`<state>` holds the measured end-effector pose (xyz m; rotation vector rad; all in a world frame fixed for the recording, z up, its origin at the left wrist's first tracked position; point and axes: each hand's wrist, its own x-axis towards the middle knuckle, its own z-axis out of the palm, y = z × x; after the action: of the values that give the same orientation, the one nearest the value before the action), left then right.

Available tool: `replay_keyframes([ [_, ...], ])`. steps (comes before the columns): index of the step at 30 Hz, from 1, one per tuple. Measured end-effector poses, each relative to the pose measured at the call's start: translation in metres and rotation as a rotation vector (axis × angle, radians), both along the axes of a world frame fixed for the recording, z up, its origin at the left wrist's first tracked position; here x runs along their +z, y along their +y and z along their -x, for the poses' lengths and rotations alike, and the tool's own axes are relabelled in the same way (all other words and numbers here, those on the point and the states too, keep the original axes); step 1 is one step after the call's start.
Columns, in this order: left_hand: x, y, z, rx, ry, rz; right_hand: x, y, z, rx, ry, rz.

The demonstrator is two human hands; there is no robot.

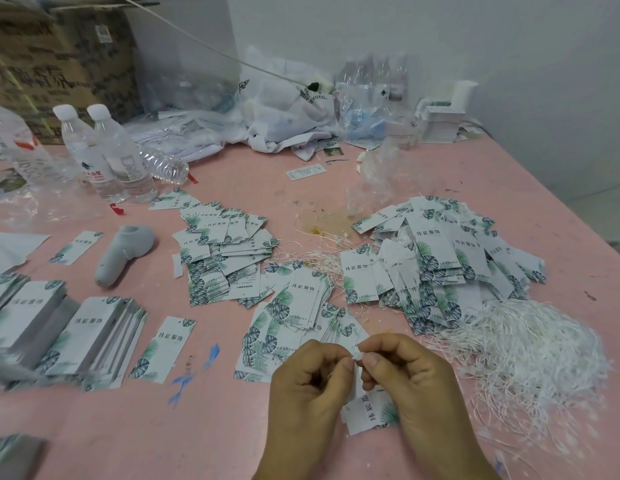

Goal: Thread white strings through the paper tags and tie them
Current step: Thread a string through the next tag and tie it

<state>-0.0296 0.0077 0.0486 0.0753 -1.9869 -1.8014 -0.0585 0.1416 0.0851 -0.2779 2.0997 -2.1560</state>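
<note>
Pink table top (94,427), marked with blue smears, bears all items listed; places are given from the held tag.

Held tag (371,410): white paper with green leaf print, hanging below and between both hands, near the table's front edge. Left hand (308,386): fingers curled, thumb and forefinger pinching a small white string end (357,356) at the tag's top. Right hand (412,379): fingers curled likewise, pinching the same white piece from the other side; the two hands' fingertips almost touch.

Just right of the tag: loose heap of white strings (530,344).
Just behind it: small fan of printed tags (291,327).
Behind and right: large pile of tags (450,258), some with strings showing.
Behind and left: second pile of tags (225,258).
Far left: neat stacks of tags (94,337); single tag (163,348) lying between stacks and fan.
Left, further back: grey handheld device (125,251), lying on its side.
Far back left: clear water bottles (107,150), cardboard box (59,53).
Far back centre: plastic bags (288,109) against the wall.
</note>
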Motion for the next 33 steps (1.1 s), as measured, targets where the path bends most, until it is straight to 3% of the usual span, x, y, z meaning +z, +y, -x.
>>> replay_keyframes([
  [21, -0.0005, -0.0003, -0.0001, -0.004, -0.029, -0.038, -0.0062, 0.0008, -0.0009, -0.016, 0.058, -0.088],
  [28, -0.0045, 0.0004, -0.0005, -0.009, -0.022, -0.023, -0.0023, -0.0008, -0.0027, -0.025, 0.166, -0.155],
  [33, -0.0044, -0.0004, -0.0005, -0.022, 0.004, 0.049, -0.0023, 0.0032, 0.0044, 0.027, 0.037, -0.067],
])
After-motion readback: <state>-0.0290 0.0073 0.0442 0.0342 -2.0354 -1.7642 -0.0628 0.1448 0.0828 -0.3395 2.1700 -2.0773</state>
